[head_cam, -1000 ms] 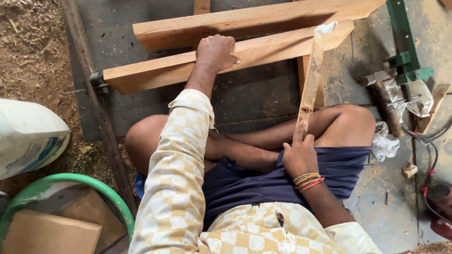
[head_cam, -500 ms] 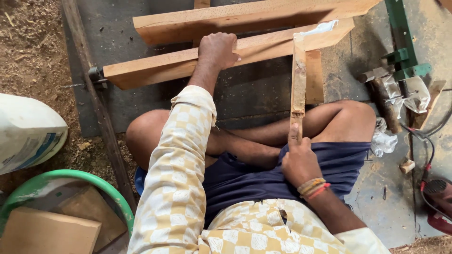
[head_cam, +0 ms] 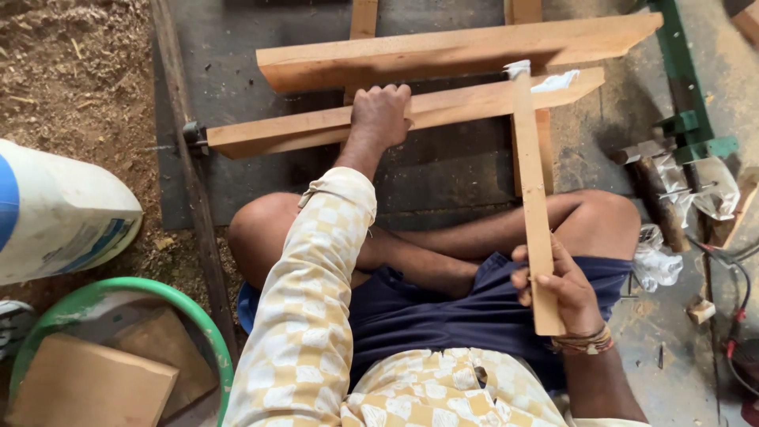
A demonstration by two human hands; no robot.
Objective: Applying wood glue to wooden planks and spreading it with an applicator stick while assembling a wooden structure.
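The right hand point(head_cam: 563, 294) grips the narrow pale wooden strip point(head_cam: 533, 190), now swung upright from tilted; the left hand point(head_cam: 381, 113) still clutches the long light-brown plank point(head_cam: 316, 126).

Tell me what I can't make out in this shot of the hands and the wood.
Head view:
- left hand: palm and fingertips hidden, curled over the lower plank.
- wooden strip: near end covered by the right hand.
- green tub: cut off by the bottom edge.
- upper plank: its underside unseen.
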